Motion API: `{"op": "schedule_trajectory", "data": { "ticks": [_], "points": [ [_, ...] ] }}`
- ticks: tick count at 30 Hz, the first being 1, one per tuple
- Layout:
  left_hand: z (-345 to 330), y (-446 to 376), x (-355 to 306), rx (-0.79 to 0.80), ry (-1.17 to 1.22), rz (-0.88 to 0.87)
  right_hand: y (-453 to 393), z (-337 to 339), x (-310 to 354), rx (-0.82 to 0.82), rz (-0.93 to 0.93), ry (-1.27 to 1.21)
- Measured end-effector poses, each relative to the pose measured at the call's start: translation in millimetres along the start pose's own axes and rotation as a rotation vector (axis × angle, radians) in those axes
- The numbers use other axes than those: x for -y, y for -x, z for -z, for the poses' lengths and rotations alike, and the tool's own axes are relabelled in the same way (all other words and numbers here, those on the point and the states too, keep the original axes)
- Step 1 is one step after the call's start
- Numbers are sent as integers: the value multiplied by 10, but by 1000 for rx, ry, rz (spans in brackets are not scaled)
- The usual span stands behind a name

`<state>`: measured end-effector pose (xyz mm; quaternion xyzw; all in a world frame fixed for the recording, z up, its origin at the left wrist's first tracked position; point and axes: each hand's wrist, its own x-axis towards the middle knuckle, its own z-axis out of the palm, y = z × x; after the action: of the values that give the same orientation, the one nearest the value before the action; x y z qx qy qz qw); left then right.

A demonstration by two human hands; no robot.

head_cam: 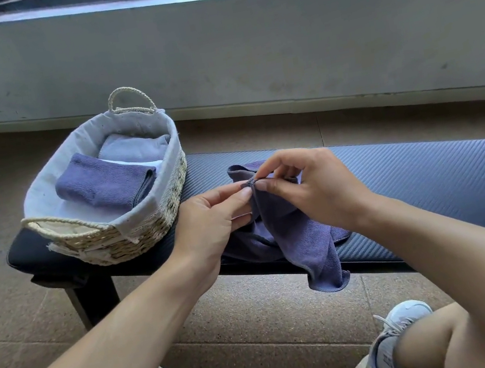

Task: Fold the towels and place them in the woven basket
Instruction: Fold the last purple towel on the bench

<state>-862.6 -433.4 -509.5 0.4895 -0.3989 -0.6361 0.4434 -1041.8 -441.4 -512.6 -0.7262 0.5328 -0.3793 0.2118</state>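
Observation:
A purple towel lies crumpled on the dark bench, one corner hanging over the front edge. My left hand and my right hand both pinch its top edge close together, fingertips almost touching. To the left stands the woven basket with a white cloth lining and rope handles. Inside it lies a folded purple towel, and behind that a folded light grey towel.
The bench stretches to the right with bare padded surface. Behind it runs a grey wall under a window frame. The floor is tiled; my knees and two grey shoes sit below the bench's front edge.

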Motion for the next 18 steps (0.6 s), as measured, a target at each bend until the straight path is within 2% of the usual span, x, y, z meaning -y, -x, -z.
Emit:
{"op": "schedule_trajectory", "data": {
  "ticks": [18],
  "points": [
    [0,14,16,10,-14,-6,3,0,4,7,-24,-27]
  ]
}}
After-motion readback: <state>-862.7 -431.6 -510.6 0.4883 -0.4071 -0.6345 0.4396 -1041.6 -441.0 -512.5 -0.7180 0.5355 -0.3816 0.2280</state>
